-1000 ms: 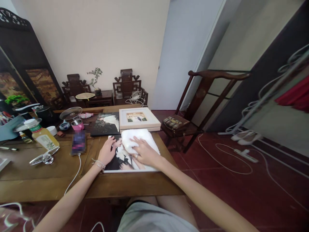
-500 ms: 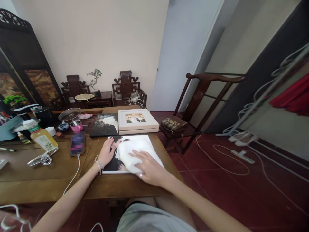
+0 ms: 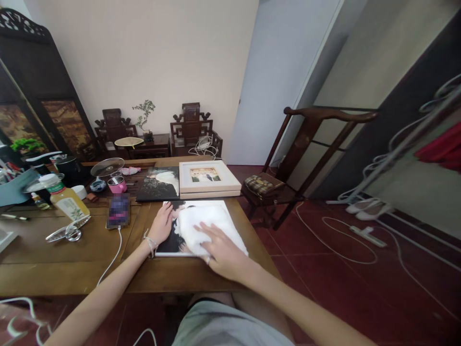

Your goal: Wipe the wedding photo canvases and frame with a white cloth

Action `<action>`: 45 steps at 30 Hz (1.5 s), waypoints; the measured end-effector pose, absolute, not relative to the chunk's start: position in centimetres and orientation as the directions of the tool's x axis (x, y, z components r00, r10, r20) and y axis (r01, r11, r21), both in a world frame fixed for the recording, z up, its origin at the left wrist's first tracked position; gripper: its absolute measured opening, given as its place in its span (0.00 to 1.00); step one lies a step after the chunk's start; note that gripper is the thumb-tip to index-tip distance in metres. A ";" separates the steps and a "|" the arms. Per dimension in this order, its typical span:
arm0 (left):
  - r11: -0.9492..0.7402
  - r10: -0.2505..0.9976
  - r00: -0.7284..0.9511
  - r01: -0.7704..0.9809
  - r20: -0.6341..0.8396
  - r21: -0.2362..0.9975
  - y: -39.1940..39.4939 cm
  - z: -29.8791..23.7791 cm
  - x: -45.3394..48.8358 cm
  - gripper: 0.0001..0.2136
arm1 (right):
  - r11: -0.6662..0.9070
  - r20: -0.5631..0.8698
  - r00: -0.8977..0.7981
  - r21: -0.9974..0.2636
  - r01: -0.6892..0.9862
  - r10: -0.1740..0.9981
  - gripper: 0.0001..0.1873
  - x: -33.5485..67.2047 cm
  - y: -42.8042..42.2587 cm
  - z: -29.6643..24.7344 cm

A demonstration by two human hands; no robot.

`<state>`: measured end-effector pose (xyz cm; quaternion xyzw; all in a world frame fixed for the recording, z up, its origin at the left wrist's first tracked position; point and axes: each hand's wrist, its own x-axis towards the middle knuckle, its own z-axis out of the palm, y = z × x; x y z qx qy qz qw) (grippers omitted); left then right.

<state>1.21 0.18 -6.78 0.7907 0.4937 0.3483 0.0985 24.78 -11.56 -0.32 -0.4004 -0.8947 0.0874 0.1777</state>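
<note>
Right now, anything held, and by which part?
Right hand covers the white cloth's middle and near edge; grip unclear. Left hand rests on the photo's left side.

On the surface (image 3: 72,271), the cloth (image 3: 212,217) lay upon a photo panel (image 3: 168,244). Behind this panel was a framed picture (image 3: 210,175), with a second panel (image 3: 153,190) at its left. The phone (image 3: 118,212) lay farther left, and a bag (image 3: 262,184) was on the chair (image 3: 306,137) at right.

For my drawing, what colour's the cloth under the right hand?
The cloth is white, clearest in the head view.
</note>
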 end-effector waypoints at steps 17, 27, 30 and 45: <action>-0.497 0.846 0.270 0.711 0.459 0.497 0.4 -7.0 1.2 0.19 | 0.635 0.318 -0.559 -0.239 0.734 0.766 0.18 23.5 -4.2 1.7; -0.490 0.849 0.260 0.714 0.460 0.500 0.2 -6.9 1.4 0.19 | 0.689 0.248 -0.644 -0.225 0.688 0.724 0.14 23.6 -10.9 0.0; -0.505 0.843 0.275 0.700 0.463 0.504 0.3 -6.8 1.2 0.18 | 0.722 0.227 -0.686 -0.240 0.649 0.692 0.13 23.8 -14.2 -0.4; -0.555 0.832 0.433 0.619 0.347 0.556 -1.0 -5.6 -0.2 0.21 | 0.660 0.300 -0.595 -0.210 0.721 0.745 0.17 22.4 -5.2 1.1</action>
